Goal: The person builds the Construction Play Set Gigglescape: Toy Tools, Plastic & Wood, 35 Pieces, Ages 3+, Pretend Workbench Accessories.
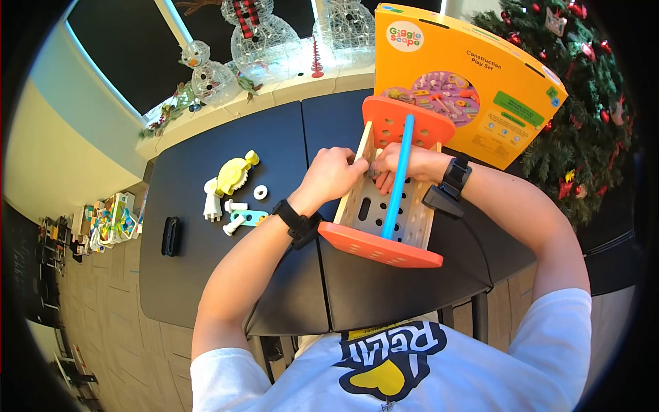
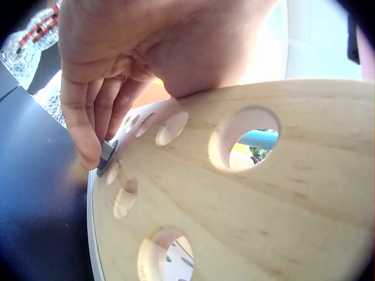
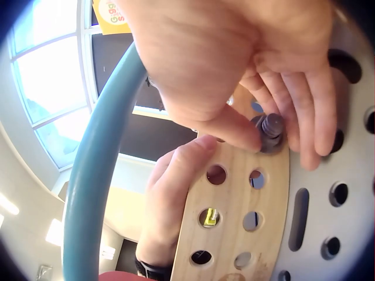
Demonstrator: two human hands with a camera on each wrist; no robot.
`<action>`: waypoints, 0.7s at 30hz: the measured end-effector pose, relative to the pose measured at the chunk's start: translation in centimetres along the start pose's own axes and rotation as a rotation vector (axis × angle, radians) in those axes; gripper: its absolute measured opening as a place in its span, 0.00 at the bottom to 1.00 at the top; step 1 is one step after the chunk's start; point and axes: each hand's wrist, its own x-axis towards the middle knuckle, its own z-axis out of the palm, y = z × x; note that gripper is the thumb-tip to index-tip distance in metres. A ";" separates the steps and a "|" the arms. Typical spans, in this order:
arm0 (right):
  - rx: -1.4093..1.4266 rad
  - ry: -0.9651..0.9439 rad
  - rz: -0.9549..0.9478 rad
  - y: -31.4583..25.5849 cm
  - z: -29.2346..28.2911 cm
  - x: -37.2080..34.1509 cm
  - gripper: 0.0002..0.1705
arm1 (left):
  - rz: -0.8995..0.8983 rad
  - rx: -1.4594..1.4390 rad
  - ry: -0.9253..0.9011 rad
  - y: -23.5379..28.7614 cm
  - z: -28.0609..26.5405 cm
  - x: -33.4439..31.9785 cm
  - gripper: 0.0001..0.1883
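Observation:
A toy toolbox with orange end panels, wooden perforated sides, a grey slotted bottom and a blue handle bar stands in front of me. My left hand reaches over the near-left wooden side, its fingertips holding the grey head of a bolt against the outer face. Its thumb lies over the panel's top edge. Inside the box, under the handle, my right hand has thumb and fingers around a grey nut on the bolt's threaded end.
Left on the dark table lie a yellow toy piece, white bolts, a white ring, a teal strip and a black case. Behind the toolbox stands a yellow play-set carton. A cable crosses the table at right.

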 end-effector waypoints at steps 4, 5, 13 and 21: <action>0.059 0.005 0.074 -0.1 -0.1 0.0 0.18 | 0.019 0.009 0.012 -0.1 0.1 0.0 0.24; 0.042 0.032 0.072 -0.3 0.0 -0.1 0.22 | 0.028 0.012 0.018 -0.2 0.1 0.0 0.24; -0.058 0.033 -0.036 0.0 0.1 -0.4 0.21 | 0.020 0.010 0.003 -0.1 0.0 0.1 0.24; 0.104 0.045 0.105 -0.6 0.2 -0.7 0.20 | 0.024 0.000 0.008 -0.5 0.2 0.1 0.24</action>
